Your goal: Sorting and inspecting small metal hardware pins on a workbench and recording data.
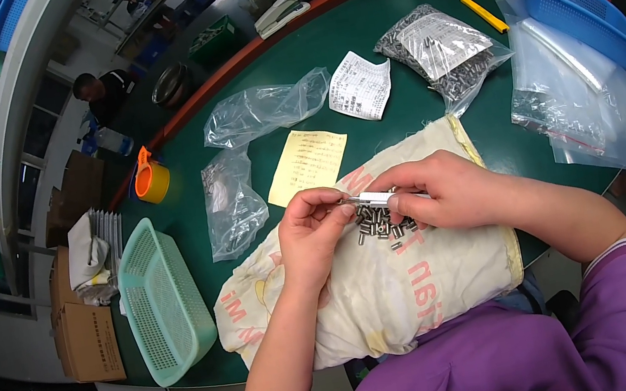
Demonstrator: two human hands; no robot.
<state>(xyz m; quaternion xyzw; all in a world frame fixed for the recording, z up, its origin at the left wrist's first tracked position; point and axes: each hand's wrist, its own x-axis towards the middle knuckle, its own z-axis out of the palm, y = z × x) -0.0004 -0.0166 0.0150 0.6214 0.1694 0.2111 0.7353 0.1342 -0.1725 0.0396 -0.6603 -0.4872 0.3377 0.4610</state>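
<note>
A slim white pen-like tool lies between the thumb and fingers of my right hand. Its narrow tip points left, toward the fingertips of my left hand. Those fingers pinch together around a small metal piece at the tip, mostly hidden by them. Just below both hands is a pile of small metal cylinders, partly covered by my right fingers. They rest on a cream cloth sack with red print, spread over the green table's near side.
A pale green basket stands at the left, near an orange cup. Beyond the sack lie a yellow note, a white paper and a plastic bag of metal parts. Clear bags and a blue basket are at the right.
</note>
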